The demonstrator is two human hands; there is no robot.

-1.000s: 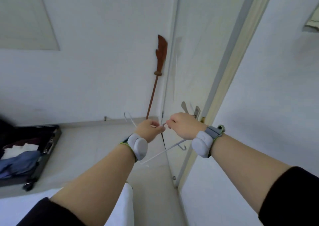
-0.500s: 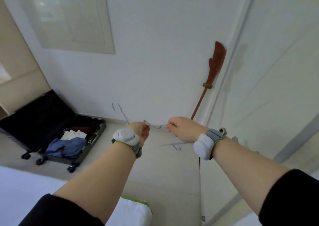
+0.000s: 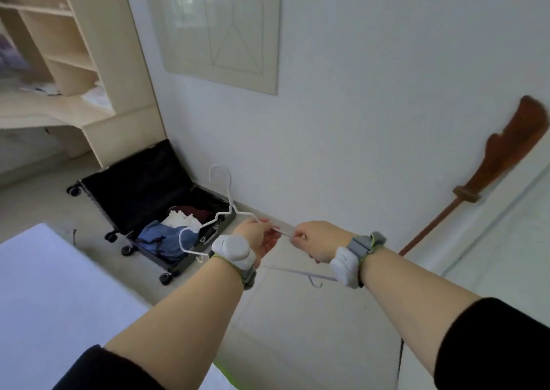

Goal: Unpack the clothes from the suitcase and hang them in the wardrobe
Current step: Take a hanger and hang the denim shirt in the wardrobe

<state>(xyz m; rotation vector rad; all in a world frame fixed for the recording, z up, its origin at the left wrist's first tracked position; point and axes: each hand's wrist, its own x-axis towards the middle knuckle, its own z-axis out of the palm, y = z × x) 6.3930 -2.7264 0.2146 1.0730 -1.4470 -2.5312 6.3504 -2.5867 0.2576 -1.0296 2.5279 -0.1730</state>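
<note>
Well, both my hands are on a thin white wire hanger (image 3: pixel 228 194) in the middle of the frame; my left hand (image 3: pixel 258 238) pinches one sloping shoulder of it between thumb and fingertips; my right hand (image 3: pixel 318 241) is curled almost to a fist, nipping the same wire just beside the left. The hanger's rounded hook stands to the upper left of my hands; its other, notched shoulder loops down at the left; a straight bar with a small hooked tab runs under my right wrist. Left of centre a black hard-shell suitcase (image 3: pixel 134 181) on small castors lies open on the pale floor (image 3: pixel 282 315), its dark-lined lid toward the upper left; the nearer half holds crumpled clothes: a blue garment (image 3: pixel 160 236), something white (image 3: pixel 184 220) and a dark red piece (image 3: pixel 195 211). A smooth white bed (image 3: pixel 44 285) fills the lower left; pale wooden shelves (image 3: pixel 98 47) stand in the upper left; a brown wooden blade-shaped staff (image 3: pixel 506 151) leans at the right edge.
</note>
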